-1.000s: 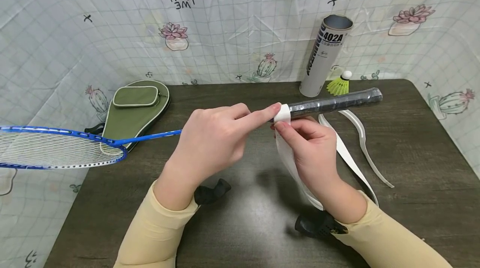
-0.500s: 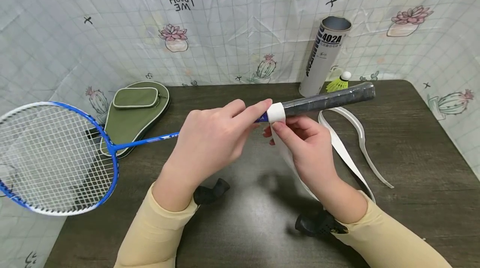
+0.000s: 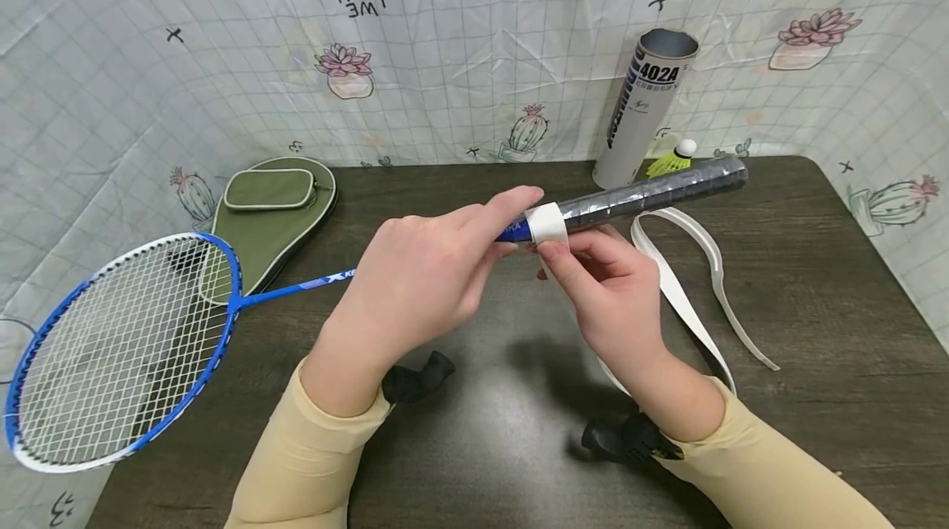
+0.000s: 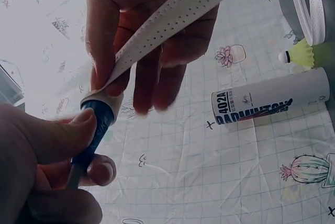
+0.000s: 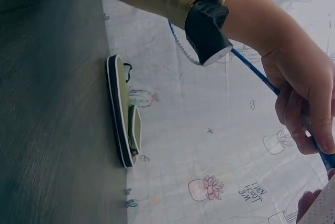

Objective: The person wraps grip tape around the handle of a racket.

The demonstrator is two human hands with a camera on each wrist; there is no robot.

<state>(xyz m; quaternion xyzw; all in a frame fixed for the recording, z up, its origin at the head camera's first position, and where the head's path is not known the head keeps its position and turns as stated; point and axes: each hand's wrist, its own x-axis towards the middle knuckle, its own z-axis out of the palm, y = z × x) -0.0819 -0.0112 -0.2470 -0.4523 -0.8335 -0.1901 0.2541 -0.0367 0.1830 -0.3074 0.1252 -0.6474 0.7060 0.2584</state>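
My left hand (image 3: 418,278) grips a blue and white badminton racket (image 3: 289,290) at the blue cone just below its handle, thumb and fingers curled round it. The dark, shiny handle (image 3: 656,193) points right and slightly up. A band of white perforated grip tape (image 4: 162,30) circles the handle's lower end, beside the blue cone. With thumb and fingers my right hand (image 3: 611,290) pinches this tape right under the handle; in the left wrist view the strip runs taut from the band past the right hand's fingers. The tape's tail (image 3: 685,306) trails behind the right wrist.
On the dark table (image 3: 474,463) lies a green racket-shaped case (image 3: 270,216) at the back left. A white shuttlecock tube (image 3: 645,109) stands at the back right, beside a yellow shuttlecock (image 3: 673,160). A thin white strip (image 3: 730,315) curves across the table's right side.
The racket has turned about its long axis, so its head swings from edge-on to showing its strings. The left index finger has moved off the white band, baring the blue cone.
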